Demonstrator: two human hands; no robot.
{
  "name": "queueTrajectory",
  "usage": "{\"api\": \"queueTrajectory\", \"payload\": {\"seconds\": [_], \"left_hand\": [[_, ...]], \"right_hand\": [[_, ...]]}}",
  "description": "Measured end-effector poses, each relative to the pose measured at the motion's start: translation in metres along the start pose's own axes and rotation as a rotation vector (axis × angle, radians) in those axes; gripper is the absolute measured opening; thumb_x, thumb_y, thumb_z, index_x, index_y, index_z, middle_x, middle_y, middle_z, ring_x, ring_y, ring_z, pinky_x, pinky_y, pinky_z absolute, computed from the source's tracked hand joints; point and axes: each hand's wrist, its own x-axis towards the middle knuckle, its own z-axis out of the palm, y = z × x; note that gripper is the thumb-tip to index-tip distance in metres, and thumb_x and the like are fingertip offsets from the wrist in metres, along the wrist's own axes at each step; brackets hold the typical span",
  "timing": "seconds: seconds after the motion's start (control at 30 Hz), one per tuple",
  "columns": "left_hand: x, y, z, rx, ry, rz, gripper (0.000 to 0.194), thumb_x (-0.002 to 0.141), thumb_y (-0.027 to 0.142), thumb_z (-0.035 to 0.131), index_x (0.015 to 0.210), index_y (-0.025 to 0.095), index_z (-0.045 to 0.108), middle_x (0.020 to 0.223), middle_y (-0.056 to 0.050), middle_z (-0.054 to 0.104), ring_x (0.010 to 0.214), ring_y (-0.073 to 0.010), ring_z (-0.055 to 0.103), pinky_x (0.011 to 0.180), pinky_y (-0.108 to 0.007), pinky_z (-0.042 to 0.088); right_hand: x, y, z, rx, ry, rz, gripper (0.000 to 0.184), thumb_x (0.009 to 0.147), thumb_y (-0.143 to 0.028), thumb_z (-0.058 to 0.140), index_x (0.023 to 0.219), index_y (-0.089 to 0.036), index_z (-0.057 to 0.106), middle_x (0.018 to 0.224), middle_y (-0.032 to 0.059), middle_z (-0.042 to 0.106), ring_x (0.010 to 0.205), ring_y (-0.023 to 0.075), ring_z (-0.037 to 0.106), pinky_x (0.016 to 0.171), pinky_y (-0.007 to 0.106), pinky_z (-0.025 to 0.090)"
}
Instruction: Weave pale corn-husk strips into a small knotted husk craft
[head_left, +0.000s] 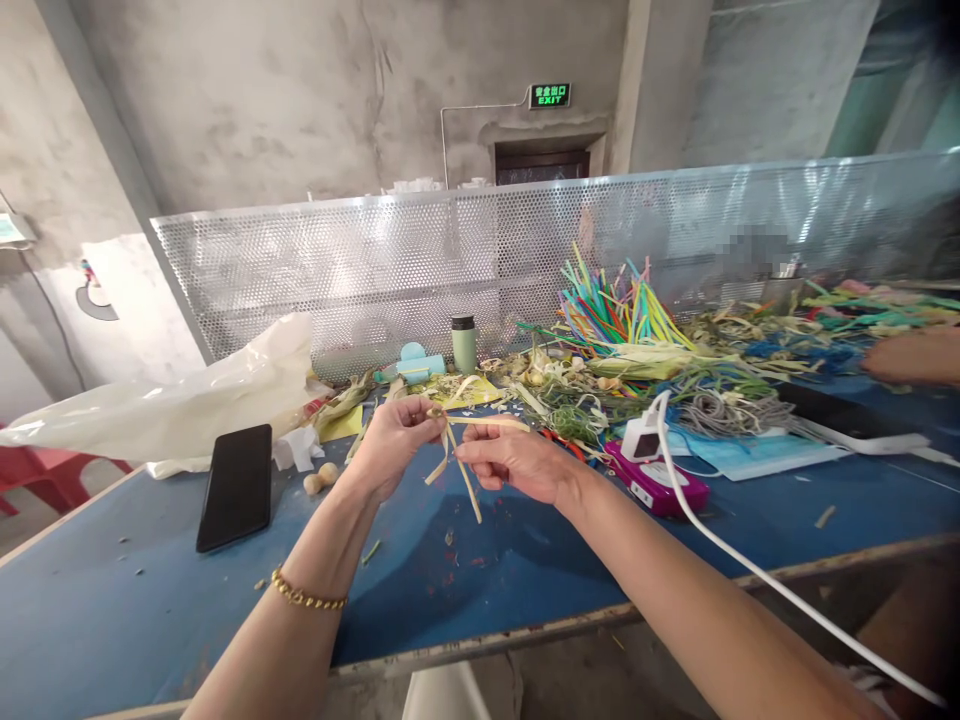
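Above the blue table (112,600), my left hand (394,440) and my right hand (514,462) meet over a few pale yellow straw strips (459,462). Both hands pinch the strips where they cross, near a small knot. Loose ends hang down and stick out to the right. A gold bracelet sits on my left wrist.
A black phone (236,485) lies at the left beside a cream plastic bag (187,400). A pink device (656,485) with a white cable (750,570) lies at the right. Coloured strips (622,310), husk scraps and a green bottle (464,343) sit before the perforated screen. Another person's hand (911,357) rests far right.
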Motion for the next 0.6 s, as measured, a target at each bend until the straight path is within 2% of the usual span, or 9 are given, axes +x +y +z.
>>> {"api": "queueTrajectory", "payload": {"seconds": [0.1,0.2,0.3,0.37,0.5,0.6], "left_hand": [[0.001,0.0,-0.002,-0.01,0.034,0.012,0.02,0.065,0.025,0.083,0.073,0.014,0.069,0.06,0.001,0.061,0.058,-0.0094,0.053,0.058,-0.023,0.041],[0.004,-0.004,-0.004,-0.03,0.045,0.001,0.022,0.062,0.025,0.085,0.072,0.014,0.069,0.059,0.002,0.061,0.057,-0.009,0.053,0.058,-0.023,0.041],[0.005,-0.007,-0.005,-0.056,0.036,-0.031,0.021,0.062,0.024,0.085,0.069,0.013,0.067,0.057,0.001,0.06,0.054,-0.0084,0.052,0.057,-0.022,0.041],[0.007,-0.009,-0.007,-0.118,0.022,-0.083,0.02,0.061,0.021,0.084,0.067,0.013,0.066,0.057,0.001,0.06,0.054,-0.0084,0.053,0.056,-0.022,0.042],[0.01,-0.009,-0.014,-0.301,0.012,-0.266,0.018,0.059,0.013,0.083,0.066,0.012,0.066,0.064,-0.002,0.063,0.059,-0.0109,0.059,0.061,-0.025,0.05],[0.011,-0.01,-0.017,-0.331,0.038,-0.331,0.015,0.061,0.01,0.08,0.066,0.013,0.066,0.065,-0.002,0.064,0.06,-0.0113,0.06,0.065,-0.026,0.054]], "right_hand": [[0.0,-0.001,0.0,-0.003,0.042,-0.037,0.031,0.071,-0.039,0.083,0.072,-0.017,0.061,0.055,-0.006,0.05,0.046,0.0057,0.04,0.042,0.021,0.033],[0.001,0.0,0.0,-0.148,0.134,-0.139,0.03,0.077,-0.041,0.078,0.071,-0.016,0.063,0.06,-0.0043,0.052,0.046,0.0056,0.04,0.041,0.021,0.032],[0.005,0.005,0.001,-0.32,0.144,-0.167,0.017,0.082,-0.033,0.072,0.082,-0.016,0.068,0.062,-0.0039,0.055,0.047,0.0074,0.043,0.043,0.022,0.034],[0.008,0.009,0.002,-0.458,0.141,-0.204,0.009,0.083,-0.026,0.071,0.082,-0.018,0.067,0.062,-0.0034,0.057,0.051,0.0095,0.047,0.048,0.023,0.037],[0.008,0.016,0.005,-0.974,0.264,-0.498,0.016,0.09,-0.019,0.067,0.074,-0.018,0.062,0.074,0.0026,0.065,0.07,0.0154,0.058,0.067,0.028,0.042],[0.004,0.015,0.007,-1.123,0.367,-0.672,0.008,0.098,-0.022,0.059,0.095,-0.018,0.066,0.09,0.0079,0.07,0.08,0.0189,0.063,0.074,0.03,0.044]]}}
